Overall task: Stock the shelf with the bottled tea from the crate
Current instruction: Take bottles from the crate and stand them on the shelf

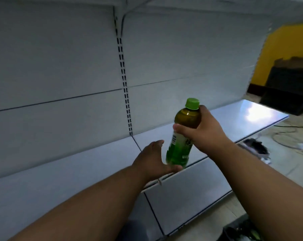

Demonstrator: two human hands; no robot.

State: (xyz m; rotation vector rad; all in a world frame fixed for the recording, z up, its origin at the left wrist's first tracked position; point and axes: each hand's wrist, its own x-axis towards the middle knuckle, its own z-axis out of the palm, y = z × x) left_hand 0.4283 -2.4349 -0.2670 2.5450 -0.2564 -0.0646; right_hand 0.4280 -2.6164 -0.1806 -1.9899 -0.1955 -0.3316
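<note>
A tea bottle [183,133] with a green cap and green label stands slightly tilted above the front edge of the white metal shelf [81,164]. My right hand [206,131] grips it around the shoulder, thumb across the front. My left hand [154,160] is at the bottle's base, fingers spread beside and under it; whether they curl round it is unclear. A dark crate [241,231] with green-topped bottles shows at the bottom right, mostly hidden by my right arm.
White back panels with a slotted upright [123,80] rise behind the shelf. A lower shelf [190,192] juts out beneath. Right: tiled floor with cables [286,136], dark boxes [290,87] against a yellow wall.
</note>
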